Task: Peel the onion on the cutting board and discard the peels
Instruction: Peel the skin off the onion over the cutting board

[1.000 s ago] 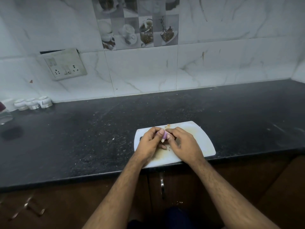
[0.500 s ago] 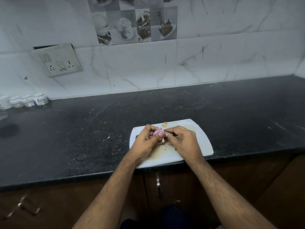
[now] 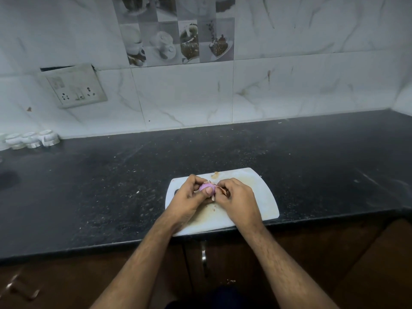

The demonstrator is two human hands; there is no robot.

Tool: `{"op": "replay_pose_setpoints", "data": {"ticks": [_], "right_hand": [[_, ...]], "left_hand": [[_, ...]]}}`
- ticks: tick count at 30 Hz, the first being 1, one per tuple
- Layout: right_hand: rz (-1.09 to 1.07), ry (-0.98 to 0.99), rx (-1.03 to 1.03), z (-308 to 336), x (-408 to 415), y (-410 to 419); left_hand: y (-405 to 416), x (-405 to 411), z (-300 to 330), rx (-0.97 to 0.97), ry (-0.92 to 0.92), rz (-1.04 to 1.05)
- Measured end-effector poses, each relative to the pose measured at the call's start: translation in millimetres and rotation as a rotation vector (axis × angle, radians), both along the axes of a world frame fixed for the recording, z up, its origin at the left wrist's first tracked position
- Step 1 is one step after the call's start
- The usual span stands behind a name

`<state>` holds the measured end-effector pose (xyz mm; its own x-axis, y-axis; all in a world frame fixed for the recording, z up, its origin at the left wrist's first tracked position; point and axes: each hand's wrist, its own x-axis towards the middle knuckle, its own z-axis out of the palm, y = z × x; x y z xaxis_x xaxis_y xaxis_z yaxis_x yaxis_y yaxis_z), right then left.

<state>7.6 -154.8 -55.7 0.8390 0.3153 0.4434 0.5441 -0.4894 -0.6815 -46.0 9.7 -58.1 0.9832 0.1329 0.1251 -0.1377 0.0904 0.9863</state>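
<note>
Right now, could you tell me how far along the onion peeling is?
Partly done: the onion shows bare purple flesh, and a loose peel scrap lies on the cutting board. In hand: the left hand grips the onion while the right hand pinches a papery strip. Left: finishing the peeling and discarding the peels.

Two bare forearms — no sleeves, light hair; left hand (image 3: 188, 200) and right hand (image 3: 237, 200) without rings or gloves.

Half-peeled purple onion (image 3: 207, 188) above white cutting board (image 3: 263, 197)
</note>
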Motion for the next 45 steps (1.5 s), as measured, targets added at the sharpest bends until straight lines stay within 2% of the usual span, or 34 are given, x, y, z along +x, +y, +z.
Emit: {"op": "replay_pose_setpoints", "data": {"ticks": [17,22,27,34,37,41,45], "right_hand": [[-0.054,0.11,-0.051,2.5,2.0,2.8],[-0.089,0.126,-0.039,0.9,6.4,3.0],[-0.136,0.157,0.079,3.0,6.6,-1.0],[-0.127,0.102,0.008,1.0,6.2,1.0],[-0.088,0.063,0.02,3.6,4.4,-0.2],[0.031,0.027,0.138,5.8,-0.4,-4.2],[0.148,0.007,0.148,3.2,-0.9,-5.0]], "left_hand": [[3.6,2.0,-4.3,0.093,0.017,-0.02],[4.7,0.6,-3.1,0.015,0.002,-0.049],[2.8,1.2,-1.5,-0.1,-0.002,-0.044],[1.5,-0.6,4.1,-0.02,0.024,0.047],[-0.3,0.3,5.1,-0.052,0.023,0.029],[1.0,-0.8,4.4,0.016,0.002,0.037],[-0.6,-3.6,6.5,0.017,0.013,0.028]]}}
